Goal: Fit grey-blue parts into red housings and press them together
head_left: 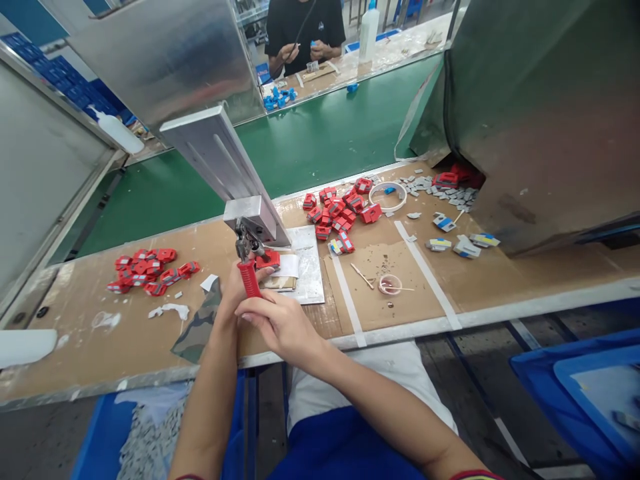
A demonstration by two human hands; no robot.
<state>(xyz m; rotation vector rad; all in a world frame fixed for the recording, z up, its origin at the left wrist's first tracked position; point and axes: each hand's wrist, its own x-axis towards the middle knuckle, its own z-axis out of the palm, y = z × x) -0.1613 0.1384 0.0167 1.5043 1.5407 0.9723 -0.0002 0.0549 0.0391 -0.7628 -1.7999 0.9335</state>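
My right hand (280, 321) is closed around the lower end of the red handle (249, 279) of a toggle clamp (249, 237). The clamp is mounted on an upright metal stand (233, 160). Beneath the clamp, a red plastic part (269, 259) rests on a pad over the stand's white base plate (313, 267). Behind the handle, my left hand (234, 287) reaches to the red part, with fingertips showing at its near edge. Most of the left fingers are hidden, so I cannot tell their grip.
Red parts lie in piles left (145, 270) and right (340, 210) of the stand. A tape roll (371, 193), small grey pieces (460, 198) and a small cup (381, 285) with a stick lie rightward. Beyond runs a green conveyor (320, 147); a person (306, 33) handles blue parts there.
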